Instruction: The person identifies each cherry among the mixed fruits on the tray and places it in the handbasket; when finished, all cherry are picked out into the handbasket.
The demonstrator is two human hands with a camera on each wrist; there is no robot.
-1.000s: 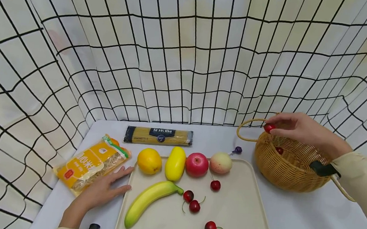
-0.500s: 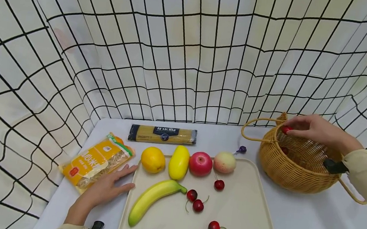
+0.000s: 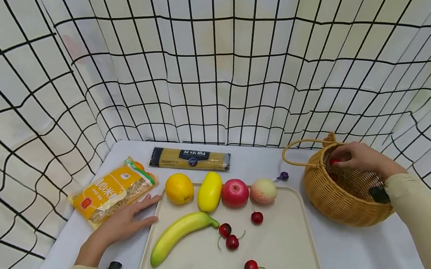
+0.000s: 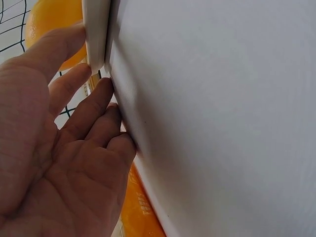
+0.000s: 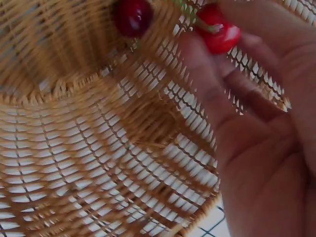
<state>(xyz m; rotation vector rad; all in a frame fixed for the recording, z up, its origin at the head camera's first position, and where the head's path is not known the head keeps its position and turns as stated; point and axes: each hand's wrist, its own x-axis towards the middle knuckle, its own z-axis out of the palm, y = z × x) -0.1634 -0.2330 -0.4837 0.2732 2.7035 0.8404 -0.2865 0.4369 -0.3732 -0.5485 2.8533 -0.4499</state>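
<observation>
My right hand [image 3: 360,157] reaches into the mouth of the wicker basket [image 3: 343,209], pinching a red cherry [image 5: 219,29] between thumb and fingers. Another, darker cherry [image 5: 133,18] lies inside the basket in the right wrist view. My left hand [image 3: 123,221] rests at the left edge of the beige tray [image 3: 286,247], fingers relaxed, thumb and fingertips right at the rim. On the tray lie a banana [image 3: 179,236], an orange [image 3: 179,188], a yellow oval fruit [image 3: 210,192], a red apple [image 3: 235,193], a pale peach [image 3: 263,191] and several cherries [image 3: 252,268].
A yellow food packet [image 3: 112,191] lies beside my left hand. Behind the tray is a pack of spaghetti [image 3: 190,160], and a small purple lollipop [image 3: 283,176] sits near the basket's handle loop [image 3: 285,150]. Black netting [image 3: 221,82] over white cloth walls in the table.
My right hand has carried the cherry from above the basket's rim to lower inside it. The left hand stays at the tray edge; the head view has shifted slightly.
</observation>
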